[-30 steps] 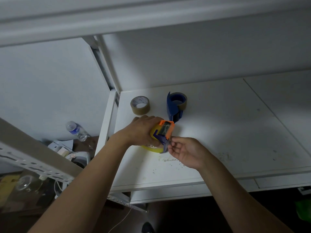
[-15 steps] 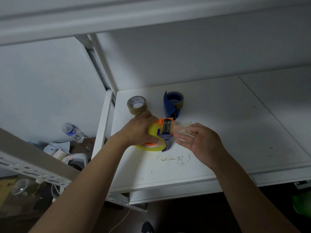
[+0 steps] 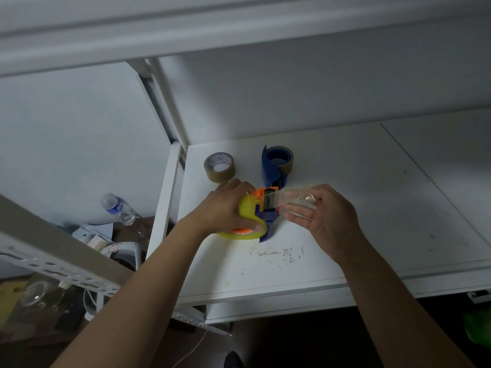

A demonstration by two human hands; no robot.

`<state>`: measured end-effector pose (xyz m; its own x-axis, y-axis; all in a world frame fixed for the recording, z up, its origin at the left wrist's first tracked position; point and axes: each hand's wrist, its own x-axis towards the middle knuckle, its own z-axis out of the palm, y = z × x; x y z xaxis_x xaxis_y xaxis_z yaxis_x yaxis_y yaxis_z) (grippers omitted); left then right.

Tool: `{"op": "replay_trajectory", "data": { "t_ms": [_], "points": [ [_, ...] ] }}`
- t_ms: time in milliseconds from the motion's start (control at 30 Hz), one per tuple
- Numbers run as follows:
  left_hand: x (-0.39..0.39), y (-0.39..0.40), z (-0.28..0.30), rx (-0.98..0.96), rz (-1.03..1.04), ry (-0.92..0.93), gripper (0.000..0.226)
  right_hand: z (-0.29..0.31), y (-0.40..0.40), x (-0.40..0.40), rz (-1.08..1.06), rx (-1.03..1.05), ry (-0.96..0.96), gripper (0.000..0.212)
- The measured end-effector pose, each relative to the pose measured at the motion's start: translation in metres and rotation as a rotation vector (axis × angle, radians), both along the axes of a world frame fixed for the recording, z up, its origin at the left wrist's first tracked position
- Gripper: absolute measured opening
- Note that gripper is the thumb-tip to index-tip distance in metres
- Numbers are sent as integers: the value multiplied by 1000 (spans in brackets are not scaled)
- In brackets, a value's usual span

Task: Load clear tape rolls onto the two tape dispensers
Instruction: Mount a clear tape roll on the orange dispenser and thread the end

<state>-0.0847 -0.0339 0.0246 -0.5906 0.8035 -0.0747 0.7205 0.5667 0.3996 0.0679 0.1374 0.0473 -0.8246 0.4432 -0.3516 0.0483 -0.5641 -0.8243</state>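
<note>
I work at the left end of a white shelf (image 3: 358, 208). Its left edge runs just beside my left hand (image 3: 225, 208), its front lip lies below my wrists at six o'clock, and the back wall stands past the rolls at twelve. Toward three o'clock the shelf is bare, with open room for my right arm to draw outward.

My left fingers (image 3: 249, 226) are curled round the yellow tape roll (image 3: 245, 211) mounted in the orange-and-blue dispenser (image 3: 267, 208), gripping it against the shelf. From the dispenser's mouth a strip of clear tape (image 3: 295, 201) stretches toward three o'clock onto my right hand (image 3: 326, 216). My right fingers (image 3: 299, 208) are nearly straight, loosely spread, and the strip lies across them; I cannot tell whether my thumb pins it.

At twelve o'clock from the dispenser, just apart, lies the blue dispenser (image 3: 271, 168) with a brown roll (image 3: 288, 155) seated on it. At eleven o'clock a loose brown tape roll (image 3: 219, 167) stands near my left knuckles.
</note>
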Motion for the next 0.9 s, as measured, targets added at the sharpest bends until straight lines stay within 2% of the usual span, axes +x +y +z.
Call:
{"op": "replay_trajectory", "data": {
  "t_ms": [100, 233, 367, 500, 600, 700, 800, 900],
  "points": [
    [4, 0, 2, 16, 6, 4, 85, -2, -2, 1, -38, -11, 7, 9],
    [8, 3, 2, 53, 22, 30, 81, 6, -9, -1, -77, 167, 10, 13],
    [11, 6, 2, 42, 29, 60, 83, 10, -9, -4, -100, 189, -17, 5],
    [14, 7, 3, 27, 30, 84, 83, 4, -10, -9, -38, 273, -75, 33],
    [15, 8, 3, 14, 19, 81, 80, 1, -10, -13, 15, 335, -121, 29],
    [15, 8, 6, -11, 17, 13, 79, -1, -6, -16, -10, 547, -212, 15],
    [11, 10, 11, -18, 38, -140, 56, 5, -5, -17, -28, 817, -269, 17],
    [3, 15, 14, 6, 25, -243, 36, 12, -6, -18, -5, 1001, -248, 27]
  ]
}}
